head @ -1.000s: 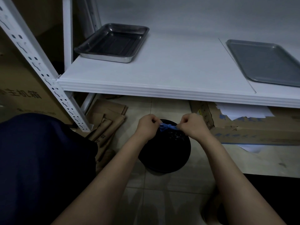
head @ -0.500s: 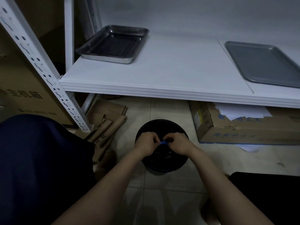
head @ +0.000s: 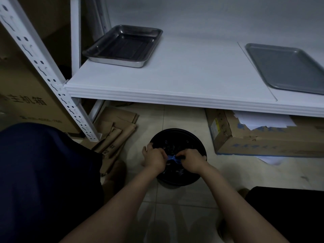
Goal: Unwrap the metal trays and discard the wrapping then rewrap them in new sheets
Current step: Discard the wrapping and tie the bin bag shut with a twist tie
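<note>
A deep shiny metal tray [head: 123, 45] lies bare at the back left of the white shelf [head: 175, 79]. At the shelf's right edge rests a flat grey metal tray [head: 287, 67], also bare. Below the shelf stands a round black bin [head: 178, 137] on the tiled floor. My left hand [head: 154, 159] and my right hand [head: 191, 161] are both over the bin's mouth, fingers pinched on a small crumpled blue piece of wrapping [head: 172, 158] stretched between them.
A cardboard box [head: 259, 137] with white sheets on top sits under the shelf at right. Flattened brown cardboard [head: 114, 130] lies left of the bin. The white perforated shelf post [head: 43, 69] and a large carton [head: 22, 95] stand at left.
Both hands have dropped from just under the shelf edge down to the bin's mouth, carrying the blue wrapping with them.
</note>
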